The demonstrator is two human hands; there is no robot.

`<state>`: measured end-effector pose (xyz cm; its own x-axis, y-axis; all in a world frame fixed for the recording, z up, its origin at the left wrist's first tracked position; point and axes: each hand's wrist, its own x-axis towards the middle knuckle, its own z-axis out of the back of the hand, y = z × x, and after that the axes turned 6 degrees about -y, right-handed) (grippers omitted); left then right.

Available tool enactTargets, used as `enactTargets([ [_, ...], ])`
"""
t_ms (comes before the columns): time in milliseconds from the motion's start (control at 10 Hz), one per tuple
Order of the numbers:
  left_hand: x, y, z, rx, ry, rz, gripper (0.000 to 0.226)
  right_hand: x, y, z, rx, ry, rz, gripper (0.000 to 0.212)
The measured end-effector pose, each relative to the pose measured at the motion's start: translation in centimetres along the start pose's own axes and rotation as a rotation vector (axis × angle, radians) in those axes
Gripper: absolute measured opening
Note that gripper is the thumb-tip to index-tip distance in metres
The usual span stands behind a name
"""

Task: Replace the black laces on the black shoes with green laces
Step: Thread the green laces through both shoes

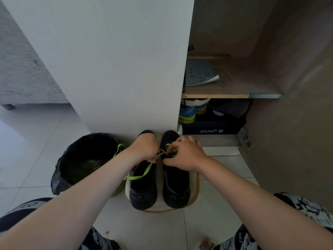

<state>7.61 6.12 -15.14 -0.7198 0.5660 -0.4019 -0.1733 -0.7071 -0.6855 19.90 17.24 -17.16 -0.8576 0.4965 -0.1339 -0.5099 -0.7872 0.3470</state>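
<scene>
left grip (pixel 144 150) and right grip (pixel 185 156) both pinch the green lace (pixel 144 173) over the black shoe (pixel 177 188) just beneath them, where an uneven tug could drag it out of an eyelet.

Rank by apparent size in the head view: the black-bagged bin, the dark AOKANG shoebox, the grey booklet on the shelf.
1. round black-bagged bin
2. dark AOKANG cardboard shoebox, partly hidden
3. grey printed paper booklet
The bin is nearest the camera, which inflates it.
</scene>
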Motion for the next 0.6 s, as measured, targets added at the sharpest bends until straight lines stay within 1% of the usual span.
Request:
enactTargets([
  [100, 1.0, -0.1, 2.5, -0.105, -0.02, -0.007, 0.014, 0.2, -0.1, 0.1, 0.032, 0.031, -0.028, 0.04],
  [200, 1.8, 0.4, 3.4, -0.416, 0.028, -0.065, 0.017, 0.4, -0.1, -0.1, 0.086, 0.05, -0.048, 0.038],
  [300, 1.5, 0.4, 1.9, -0.632, 0.026, -0.099, 0.018, 0.5, 0.0, -0.2, 0.097, 0.038, -0.053, 0.035],
  [400, 2.1, 0.4, 1.9, -0.517, -0.031, -0.186, 0.022, 0.5, -0.2, -0.2, 0.086, 0.054, -0.067, 0.032],
  [500, 2.9, 0.6, 4.9, 0.165, -0.126, -0.467, 0.022, 0.6, -0.7, -0.3, 0.063, 0.066, -0.09, 0.027],
  [600, 2.7, 0.0, 7.0, 0.554, -0.071, -0.45, 0.018, 0.7, -0.8, -0.4, 0.076, 0.068, -0.083, 0.028],
])
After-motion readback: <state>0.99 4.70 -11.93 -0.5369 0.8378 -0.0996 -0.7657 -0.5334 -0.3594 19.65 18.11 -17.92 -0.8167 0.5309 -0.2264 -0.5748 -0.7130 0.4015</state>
